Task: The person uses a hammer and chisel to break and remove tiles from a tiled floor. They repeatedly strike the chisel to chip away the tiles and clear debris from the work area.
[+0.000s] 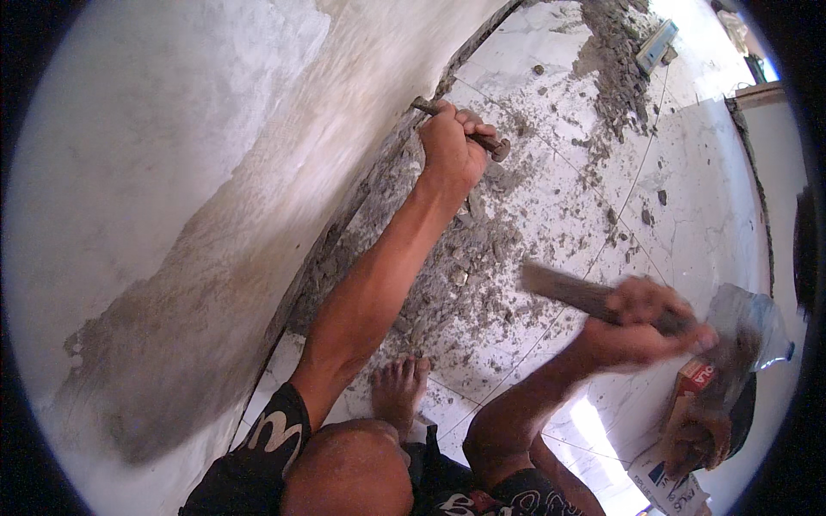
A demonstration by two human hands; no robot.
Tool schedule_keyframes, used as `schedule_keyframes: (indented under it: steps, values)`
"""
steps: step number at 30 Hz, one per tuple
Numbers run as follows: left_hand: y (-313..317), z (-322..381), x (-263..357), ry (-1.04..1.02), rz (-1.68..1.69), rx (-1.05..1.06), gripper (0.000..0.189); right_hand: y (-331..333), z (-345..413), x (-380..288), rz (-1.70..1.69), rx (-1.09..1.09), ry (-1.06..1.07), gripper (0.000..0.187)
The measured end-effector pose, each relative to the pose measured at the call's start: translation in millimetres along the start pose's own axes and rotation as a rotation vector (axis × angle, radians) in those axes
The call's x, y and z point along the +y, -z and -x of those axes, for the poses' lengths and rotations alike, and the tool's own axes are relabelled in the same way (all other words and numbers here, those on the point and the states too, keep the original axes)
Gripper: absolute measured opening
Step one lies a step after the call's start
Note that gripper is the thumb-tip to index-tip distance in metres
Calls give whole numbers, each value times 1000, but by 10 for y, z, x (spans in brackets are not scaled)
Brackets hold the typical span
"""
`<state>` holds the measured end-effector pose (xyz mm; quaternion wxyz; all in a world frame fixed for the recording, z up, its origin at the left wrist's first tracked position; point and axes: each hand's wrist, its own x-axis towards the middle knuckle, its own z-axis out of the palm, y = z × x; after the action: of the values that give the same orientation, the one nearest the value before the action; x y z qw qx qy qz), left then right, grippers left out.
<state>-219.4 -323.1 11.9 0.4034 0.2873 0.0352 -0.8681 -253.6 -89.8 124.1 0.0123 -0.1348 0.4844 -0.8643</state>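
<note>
My left hand (455, 138) is closed around a metal chisel (483, 142), whose tip meets the base of the plastered wall (258, 161) where it joins the floor. The chisel's mushroomed head sticks out from my fist on the right. Lower right, my right hand (645, 322) grips a bar-like striking tool (571, 290), blurred by motion; its kind cannot be told. The tool is apart from the chisel. Broken mortar rubble (464, 271) lies on the tiles below my left hand and along the wall.
More rubble (610, 71) and a blue-and-white tool or block (657, 46) lie at the upper right. On the right are a clear plastic bottle (771, 332), a red carton (697, 377) and a printed bag or box (664, 477). My bare foot (400, 387) rests on the white tiled floor.
</note>
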Motion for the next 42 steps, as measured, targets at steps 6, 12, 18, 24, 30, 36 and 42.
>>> schedule_keyframes:
  steps: [6, 12, 18, 24, 30, 36, 42]
  values:
    - [-50, 0, -45, -7, -52, -40, 24, -67, 575, 1035, 511, -27, -243, 36]
    - [-3, -33, -71, 28, 100, -10, 13, -114, 446, 676, 299, 225, -324, 40]
    - [-40, -24, 3, 27, 80, -6, 30, 28, 93, 258, -65, 91, 53, 42]
    - [64, -65, 7, 7, 33, -35, 11, -142, 762, 1254, 842, -321, -631, 24]
    - [119, -153, 71, 30, 99, -78, 31, -279, -27, -105, -40, 131, 50, 51]
    - [-121, -28, -78, -49, -67, -23, 32, -311, 611, 1058, 649, -165, -300, 39]
    - [-43, -16, 60, 18, 85, -10, 26, -180, 358, 475, 414, -73, -116, 40]
